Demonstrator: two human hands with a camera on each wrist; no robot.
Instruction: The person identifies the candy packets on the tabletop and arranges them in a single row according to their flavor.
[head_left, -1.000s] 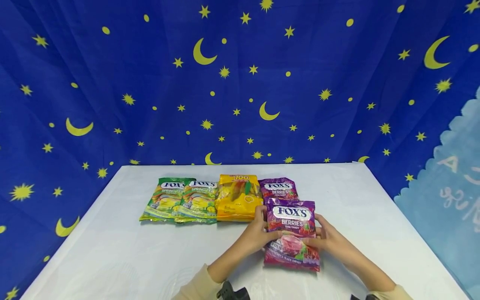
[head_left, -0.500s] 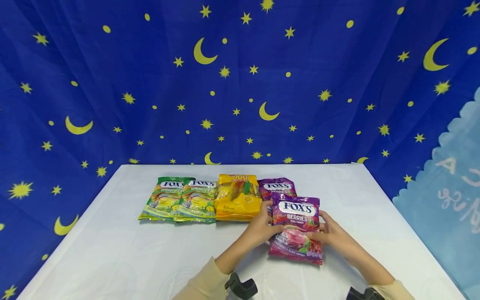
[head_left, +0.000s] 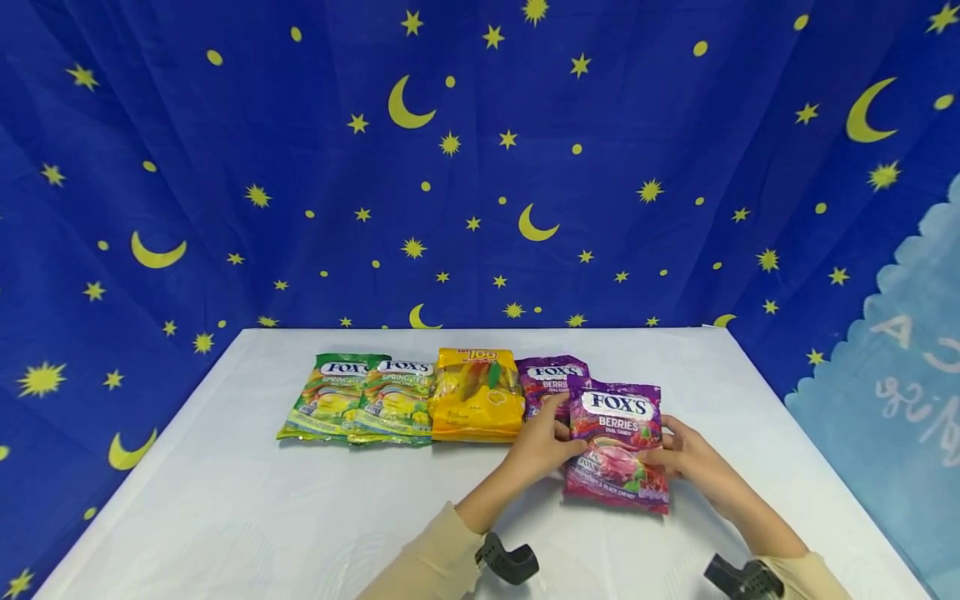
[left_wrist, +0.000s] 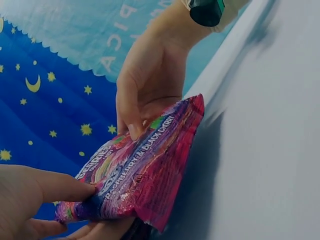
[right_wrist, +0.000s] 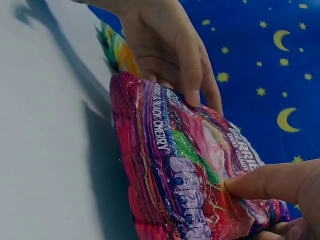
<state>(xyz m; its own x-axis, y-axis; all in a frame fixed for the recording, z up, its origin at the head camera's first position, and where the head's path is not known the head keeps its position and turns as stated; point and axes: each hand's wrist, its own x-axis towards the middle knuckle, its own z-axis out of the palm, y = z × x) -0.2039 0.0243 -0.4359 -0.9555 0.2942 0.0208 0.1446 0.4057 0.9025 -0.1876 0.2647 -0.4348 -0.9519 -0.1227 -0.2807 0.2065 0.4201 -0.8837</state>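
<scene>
Between both hands is a purple bag of Fox's Berries candy [head_left: 617,446], raised off the tabletop in the wrist views. The left hand [head_left: 542,446] grips its left edge, thumb on the front and fingers behind. On the opposite edge the right hand [head_left: 693,458] holds it the same way, its thumb [right_wrist: 265,182] pressing the front in the right wrist view. Behind the held bag lies a second purple Fox's Berries bag [head_left: 551,371], partly covered by it and by the left hand. To that one's left is a yellow candy bag [head_left: 477,400].
Two overlapping green Fox's Spring Tea bags [head_left: 326,400] lie left of the yellow one, all in a row on the white table [head_left: 300,517]. A blue cloth with moons and stars [head_left: 480,167] hangs behind. A light blue panel [head_left: 907,358] stands at the right.
Both hands have carried the held purple bag to the right and somewhat toward the back of the table. The other bags have stayed where they were.
</scene>
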